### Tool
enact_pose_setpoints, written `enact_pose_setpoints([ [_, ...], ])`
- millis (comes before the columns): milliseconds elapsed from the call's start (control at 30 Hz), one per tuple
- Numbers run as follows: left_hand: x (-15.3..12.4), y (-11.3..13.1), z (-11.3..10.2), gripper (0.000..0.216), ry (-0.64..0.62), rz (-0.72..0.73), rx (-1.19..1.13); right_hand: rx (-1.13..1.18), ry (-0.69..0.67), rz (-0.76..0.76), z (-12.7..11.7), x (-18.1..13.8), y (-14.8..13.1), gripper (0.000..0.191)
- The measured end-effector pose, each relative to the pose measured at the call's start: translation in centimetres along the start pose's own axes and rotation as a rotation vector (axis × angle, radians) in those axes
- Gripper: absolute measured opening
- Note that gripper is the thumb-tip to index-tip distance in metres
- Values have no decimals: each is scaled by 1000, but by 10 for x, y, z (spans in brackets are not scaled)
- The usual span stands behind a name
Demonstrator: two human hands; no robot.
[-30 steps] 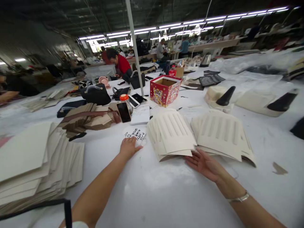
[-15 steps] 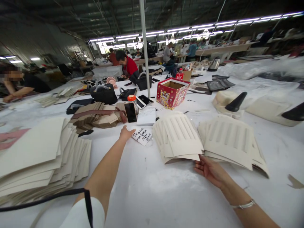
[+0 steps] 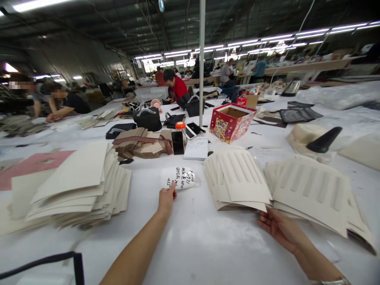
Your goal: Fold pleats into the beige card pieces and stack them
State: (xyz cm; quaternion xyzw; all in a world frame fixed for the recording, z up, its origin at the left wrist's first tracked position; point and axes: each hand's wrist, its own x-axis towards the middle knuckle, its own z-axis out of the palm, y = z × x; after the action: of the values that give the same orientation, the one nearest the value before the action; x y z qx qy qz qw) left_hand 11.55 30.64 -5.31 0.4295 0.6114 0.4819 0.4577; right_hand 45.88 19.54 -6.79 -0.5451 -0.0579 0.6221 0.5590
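My left hand (image 3: 167, 201) pinches the lower edge of a white handwritten label (image 3: 181, 178) over the table. To the right, my right hand (image 3: 277, 227) has its thumb and fingers at the front corner of a fanned stack of cream panels (image 3: 240, 178), gripping that corner; the fingertips are partly hidden under it. A second fanned stack of cream panels (image 3: 311, 194) with raised ribs lies beside it, just above my right hand. At left stands a tall pile of plain cream sheets (image 3: 74, 170).
Behind the label are a white notepad (image 3: 196, 149), a phone (image 3: 178, 142), a jar with an orange lid (image 3: 180, 126) and brown pieces (image 3: 136, 142). A red patterned box (image 3: 231, 122) stands beyond, near a pole (image 3: 202, 63). Co-workers (image 3: 179, 88) sit farther back.
My left hand has come lower on the label, which now lies turned more upright. The view has swung left, so things appear farther right. My right hand stays at the panel corner.
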Motion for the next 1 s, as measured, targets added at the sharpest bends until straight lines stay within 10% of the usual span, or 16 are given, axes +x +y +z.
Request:
enact_pose_setpoints([
  [300, -39, 29, -28, 39, 257, 180, -319, 7, -13, -31, 3, -1, 0, 6],
  [500, -24, 14, -42, 26, 160, -279, -639, 27, 12, -32, -3, 1, 6, 6],
  [567, -32, -1, -36, 27, -59, -425, -543, 13, -4, -37, -7, 1, 9, 7],
  [667, -40, -12, -35, 30, -221, -248, -104, 8, -14, -13, -12, 2, 10, 8],
  [800, -5, 5, -69, 26, 74, 35, 260, 23, 44, 21, -12, 4, 8, 13],
  [1000, 83, 27, -118, 68, 352, 0, 491, 39, 81, 32, -10, 7, 7, 14],
])
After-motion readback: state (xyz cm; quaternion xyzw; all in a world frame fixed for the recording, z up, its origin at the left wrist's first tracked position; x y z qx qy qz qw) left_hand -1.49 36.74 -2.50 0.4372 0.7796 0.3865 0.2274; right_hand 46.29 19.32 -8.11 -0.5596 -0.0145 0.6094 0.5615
